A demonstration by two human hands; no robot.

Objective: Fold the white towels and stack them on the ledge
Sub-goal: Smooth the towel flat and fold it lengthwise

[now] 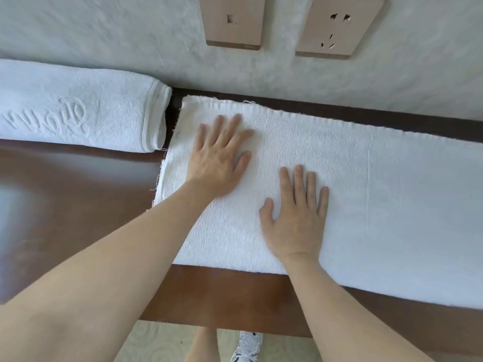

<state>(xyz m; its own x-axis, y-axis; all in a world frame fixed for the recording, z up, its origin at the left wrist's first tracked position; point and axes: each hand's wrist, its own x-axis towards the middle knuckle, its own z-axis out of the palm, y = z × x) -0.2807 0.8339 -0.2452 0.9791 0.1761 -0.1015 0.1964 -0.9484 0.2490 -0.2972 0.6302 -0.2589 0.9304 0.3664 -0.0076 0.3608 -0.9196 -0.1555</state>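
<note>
A white towel (379, 194) lies spread flat along the dark wooden ledge (78, 205), reaching past the right edge of the view. My left hand (219, 160) rests palm down near the towel's left end, fingers straight and spread. Flat on the towel too, my right hand (298, 215) presses close to its near edge. A second white towel (78, 108), folded thick with an embossed pattern, lies on the ledge at the left against the wall, a small gap from the spread one.
The textured wall (104, 35) rises right behind the ledge, with a switch plate (232, 22) and a socket plate (337, 27) on it. Below the ledge's front edge I see the floor, my leg and a white shoe (247, 346).
</note>
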